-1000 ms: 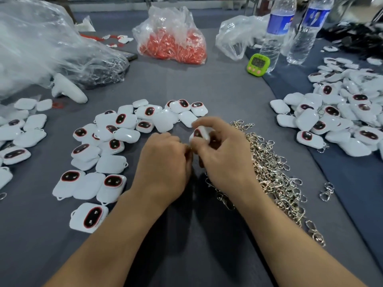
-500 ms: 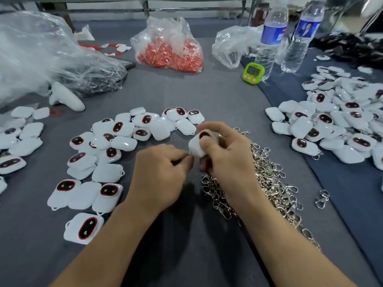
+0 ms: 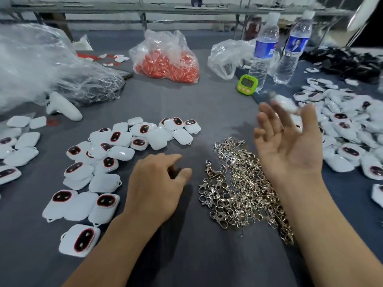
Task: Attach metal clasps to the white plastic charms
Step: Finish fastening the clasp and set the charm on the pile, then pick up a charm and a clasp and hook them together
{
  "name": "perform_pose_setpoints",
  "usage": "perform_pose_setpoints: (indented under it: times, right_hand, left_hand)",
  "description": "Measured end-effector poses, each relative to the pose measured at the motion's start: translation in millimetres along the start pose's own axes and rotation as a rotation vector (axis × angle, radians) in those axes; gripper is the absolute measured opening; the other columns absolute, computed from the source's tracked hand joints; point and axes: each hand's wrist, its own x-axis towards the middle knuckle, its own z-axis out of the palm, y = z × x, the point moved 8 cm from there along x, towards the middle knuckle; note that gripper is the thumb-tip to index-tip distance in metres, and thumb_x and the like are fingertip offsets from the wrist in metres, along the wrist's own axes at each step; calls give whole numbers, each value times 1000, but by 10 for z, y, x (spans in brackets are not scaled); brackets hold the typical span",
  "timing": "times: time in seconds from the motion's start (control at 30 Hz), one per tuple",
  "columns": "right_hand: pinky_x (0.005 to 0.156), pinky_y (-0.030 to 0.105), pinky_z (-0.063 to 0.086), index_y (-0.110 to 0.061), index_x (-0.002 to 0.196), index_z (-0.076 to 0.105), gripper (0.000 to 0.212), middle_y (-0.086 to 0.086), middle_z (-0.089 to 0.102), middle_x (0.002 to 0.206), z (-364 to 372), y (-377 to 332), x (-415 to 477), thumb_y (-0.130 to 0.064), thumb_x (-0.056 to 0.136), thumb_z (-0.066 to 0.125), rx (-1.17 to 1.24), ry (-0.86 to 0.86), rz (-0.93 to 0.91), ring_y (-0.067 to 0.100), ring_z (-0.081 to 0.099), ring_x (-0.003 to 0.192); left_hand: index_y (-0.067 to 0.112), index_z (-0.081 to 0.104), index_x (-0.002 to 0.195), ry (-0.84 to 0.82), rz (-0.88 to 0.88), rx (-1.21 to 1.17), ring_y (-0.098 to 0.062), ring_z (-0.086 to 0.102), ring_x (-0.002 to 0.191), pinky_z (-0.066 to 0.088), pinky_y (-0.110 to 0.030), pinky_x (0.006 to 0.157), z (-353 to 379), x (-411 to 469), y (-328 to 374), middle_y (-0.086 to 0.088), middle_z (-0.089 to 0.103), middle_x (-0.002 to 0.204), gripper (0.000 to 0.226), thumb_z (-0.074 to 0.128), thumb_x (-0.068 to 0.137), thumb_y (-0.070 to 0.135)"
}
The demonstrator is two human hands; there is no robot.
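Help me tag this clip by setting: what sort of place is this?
Likely a small assembly workshop doing piecework: heaps of identical white charms, a loose pile of metal clasps, and a bulk bag of red parts.

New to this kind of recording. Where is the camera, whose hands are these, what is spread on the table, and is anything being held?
There is no robot here: these are a person's two bare hands, filmed by one wide-angle camera worn on the head, looking forward and down. The left hand is low over the grey table, fingers loosely curled, holding nothing visible. The right hand is raised palm up with fingers spread; a blurred white charm shows at its fingertips, apparently free of any grip. Between the hands lies a heap of metal clasps. Loose charms lie on the left, a bigger pile on the right. Farther back: a bag of red parts, a green timer and two water bottles.
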Motion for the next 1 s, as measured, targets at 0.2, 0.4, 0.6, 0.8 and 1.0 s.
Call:
perform_pose_setpoints:
  times: [0.2, 0.4, 0.6, 0.8, 1.0]
  right_hand:
    - [68, 28, 54, -11, 103, 74, 13, 4, 74, 90, -4, 324, 25, -14, 91, 69, -652, 89, -59, 17, 67, 76]
    - [79, 17, 38, -32, 123, 71, 41, -6, 73, 121, 534, 884, 80, -11, 90, 59, -1692, -243, -218, 19, 65, 105]
    - [84, 38, 37, -18, 125, 60, 36, 5, 59, 109, 729, 1293, 244, -10, 90, 56, -1921, -416, -238, 32, 53, 109]
    - [78, 32, 22, -22, 110, 66, 32, 1, 56, 86, 618, 1049, 66, -7, 86, 52, -2069, -363, -467, 32, 54, 96]
    - [61, 23, 46, -19, 95, 79, 29, -10, 72, 76, 387, 804, -164, -2, 97, 55, -1199, -74, -144, 9, 59, 68]
  left_hand:
    - [42, 67, 126, -239, 164, -117, 5, 46, 114, 30, -14, 96, 222, -81, 232, 30, 55, 115, 57, 61, 76, 68]
    - [41, 79, 99, -258, 156, -178, 2, 53, 106, 37, -14, 93, 239, -50, 181, 26, 68, 107, 19, 76, 82, 34]
    - [43, 76, 86, -123, 17, -109, -3, 60, 84, 49, -32, 73, 77, -60, -10, 25, 68, 89, 9, 73, 78, 44]
    - [47, 74, 91, -15, -113, 57, -9, 64, 83, 38, -28, 65, -63, -55, -59, 22, 71, 85, 17, 66, 83, 60]
    - [32, 76, 84, 105, -218, -260, -10, 68, 70, 56, -38, 73, -114, -63, -154, 17, 72, 71, 12, 69, 90, 40]
